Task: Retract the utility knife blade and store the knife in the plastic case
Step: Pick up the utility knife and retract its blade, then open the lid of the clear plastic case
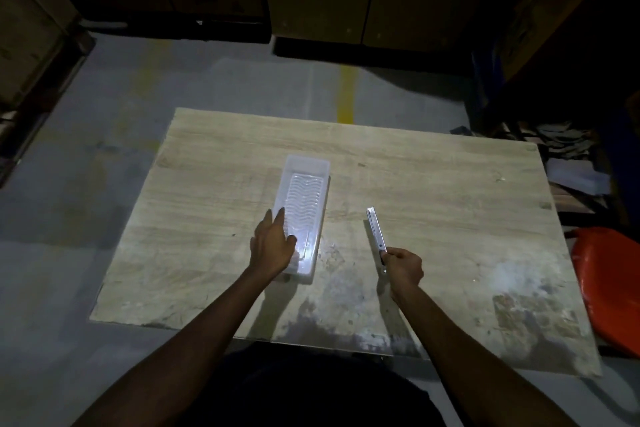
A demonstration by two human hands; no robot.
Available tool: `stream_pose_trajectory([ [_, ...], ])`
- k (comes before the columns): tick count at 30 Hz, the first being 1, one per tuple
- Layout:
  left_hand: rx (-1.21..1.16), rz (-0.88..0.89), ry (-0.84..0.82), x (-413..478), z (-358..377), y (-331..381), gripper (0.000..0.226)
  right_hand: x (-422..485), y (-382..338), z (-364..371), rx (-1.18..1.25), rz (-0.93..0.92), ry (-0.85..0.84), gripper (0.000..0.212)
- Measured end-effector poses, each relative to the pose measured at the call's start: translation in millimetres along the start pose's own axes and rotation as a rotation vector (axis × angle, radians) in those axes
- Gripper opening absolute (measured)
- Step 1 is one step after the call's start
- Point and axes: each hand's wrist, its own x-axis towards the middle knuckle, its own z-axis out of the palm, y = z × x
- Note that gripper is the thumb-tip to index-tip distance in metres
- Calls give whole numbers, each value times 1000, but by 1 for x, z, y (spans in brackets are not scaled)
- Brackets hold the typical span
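Dim scene; knife handle mostly hidden in right hand [403, 269], and whether the blade is out cannot be told. Right hand closed on utility knife [376, 234], tip pointing away, above table [433, 184]. Left hand [273, 246] open, fingers spread, resting on near end of clear plastic case [304, 211], w/ knife just right of case.

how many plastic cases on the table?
1. The plastic case lies open left of table centre, left hand resting on its near end. Right hand holds the utility knife beside it. No others visible.
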Motion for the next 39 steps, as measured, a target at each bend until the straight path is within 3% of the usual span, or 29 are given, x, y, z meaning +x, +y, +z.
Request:
stream_pose_trajectory([
  [8,-22,-27,-111,9,-4,-52,69,1,14,29,-165,-34,98,16],
  [17,-72,62,-149,14,-8,-68,66,1,36,46,-336,-229,200,13],
  [27,-73,89,-227,28,-13,-85,67,-5,44,55,-560,-277,287,14],
  [33,-150,66,-246,33,-21,-83,61,-29,26,61,-432,-210,342,27],
  [36,-293,-40,-264,34,-23,-84,54,-51,6,75,-333,-438,215,34],
  [39,-402,-125,-289,33,-27,-81,50,-85,-14,101,-357,-687,-27,47],
])
